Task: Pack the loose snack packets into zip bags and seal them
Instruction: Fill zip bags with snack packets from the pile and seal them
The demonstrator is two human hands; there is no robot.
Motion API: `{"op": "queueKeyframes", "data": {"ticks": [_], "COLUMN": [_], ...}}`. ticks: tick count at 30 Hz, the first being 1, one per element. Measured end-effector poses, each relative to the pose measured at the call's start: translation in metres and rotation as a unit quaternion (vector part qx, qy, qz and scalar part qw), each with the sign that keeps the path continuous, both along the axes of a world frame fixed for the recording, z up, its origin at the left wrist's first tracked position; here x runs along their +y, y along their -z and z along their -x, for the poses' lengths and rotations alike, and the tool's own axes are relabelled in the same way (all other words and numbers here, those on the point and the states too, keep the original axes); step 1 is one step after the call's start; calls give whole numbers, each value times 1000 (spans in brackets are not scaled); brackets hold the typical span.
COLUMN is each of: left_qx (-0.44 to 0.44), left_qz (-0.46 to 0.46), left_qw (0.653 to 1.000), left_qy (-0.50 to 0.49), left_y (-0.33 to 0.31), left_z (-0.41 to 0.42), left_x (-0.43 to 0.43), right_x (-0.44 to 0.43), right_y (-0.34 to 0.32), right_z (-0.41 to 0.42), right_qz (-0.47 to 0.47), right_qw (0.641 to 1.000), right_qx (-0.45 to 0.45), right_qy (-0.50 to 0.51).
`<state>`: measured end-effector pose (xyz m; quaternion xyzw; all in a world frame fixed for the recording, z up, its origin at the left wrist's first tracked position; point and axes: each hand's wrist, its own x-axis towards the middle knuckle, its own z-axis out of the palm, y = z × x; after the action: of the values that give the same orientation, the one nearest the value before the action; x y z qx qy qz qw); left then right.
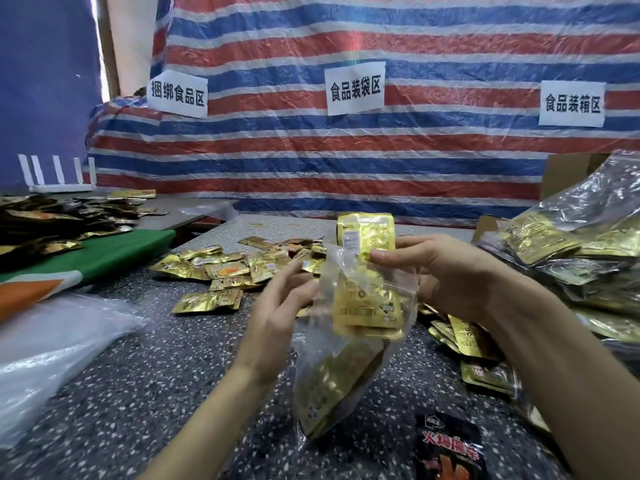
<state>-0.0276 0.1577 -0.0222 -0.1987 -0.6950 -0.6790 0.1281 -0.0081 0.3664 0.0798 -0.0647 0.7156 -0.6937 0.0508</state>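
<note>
Striped red, white and blue tarpaulin (346, 161) hangs behind a speckled tabletop (138, 393). All positions are given from the zip bag (349, 368), which is upright at centre above the tabletop.

Far left of the bag: clear plastic sheeting (52, 344) and a green cloth (104, 251).

Left of the bag: loose packets (214, 271), gold, scattered flat.

Immediately left: the left hand (277, 306), fingers loosely extended at the bag's edge. The view is blurred here, so a grip on the plastic cannot be confirmed.

Inside the bag: gold packets already loaded.

At the bag's mouth: a stack of packets (367, 233), upright, with its lower end pinched by the right hand (443, 275) just right of the bag.

Further right: a heap of filled bags (571, 258).

Assessment: the step in hand appears to be inserting the stack, and the bag is judged part full.

Recommendations:
- Hold the mouth wide open with the left hand.
- Square the stack and feed it narrow end first, beside the packets already inside.
- Keep packet corners off the zip track, as a caught corner would likely spoil the seal.
- Release only once the stack is below the closure.
- Press the air out, then run the seal from end to end.
</note>
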Motion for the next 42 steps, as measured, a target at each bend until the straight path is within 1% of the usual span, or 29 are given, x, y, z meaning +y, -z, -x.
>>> {"op": "queueKeyframes", "data": {"ticks": [2,3,5,9,10,11,14,15,16,18,21,22,24,27,29,31,33,36,39,42], "left_qx": [-62,-67,-38,10,19,23,6,5,12,28,30,29,30,32,32,25,25,40,52,67], "left_qz": [26,30,28,7,-5,-27,-116,-127,-130,-126,-146,-161,-193,-218,-219,-230,-254,-266,-260,-260], "left_qw": [996,995,996,999,999,998,986,983,982,987,988,986,981,975,975,973,967,963,964,963], "left_qy": [54,68,70,38,38,47,117,133,133,96,41,34,21,5,1,9,7,-11,-2,33], "left_y": [4,5,4,2,0,-2,-7,-7,-9,-11,-11,-11,-12,-14,-14,-15,-19,-23,-26,-27], "left_z": [-1,0,0,-3,-4,-5,-4,-4,-5,-6,-5,-5,-6,-7,-7,-7,-6,-4,-5,-9], "left_x": [4,6,7,7,7,6,0,-1,-2,-2,-3,-3,-4,-5,-5,-6,-10,-15,-14,-15], "right_x": [-1,-1,0,1,1,0,-6,-7,-8,-8,-2,2,9,14,8,-1,-3,-2,-2,0], "right_y": [0,1,2,2,1,1,5,6,7,8,3,2,-2,-4,-1,-1,-3,-7,-5,-3], "right_z": [-2,-3,-4,-5,-5,-5,-2,-2,-1,0,-2,-3,-8,-15,-16,-14,-12,-12,-10,-6], "right_qz": [-14,-24,-61,-141,-142,-120,4,14,5,-25,-25,-44,-123,-212,-271,-297,-261,-166,-91,-35], "right_qw": [999,999,997,990,989,992,997,996,995,995,995,993,980,958,945,941,947,957,962,968], "right_qx": [-15,-21,-20,2,12,19,19,17,17,16,39,58,74,33,65,130,186,238,258,246], "right_qy": [-27,-34,-32,-28,-30,-36,-76,-87,-95,-99,-87,-96,-136,-190,-171,-97,-32,9,20,44]}}
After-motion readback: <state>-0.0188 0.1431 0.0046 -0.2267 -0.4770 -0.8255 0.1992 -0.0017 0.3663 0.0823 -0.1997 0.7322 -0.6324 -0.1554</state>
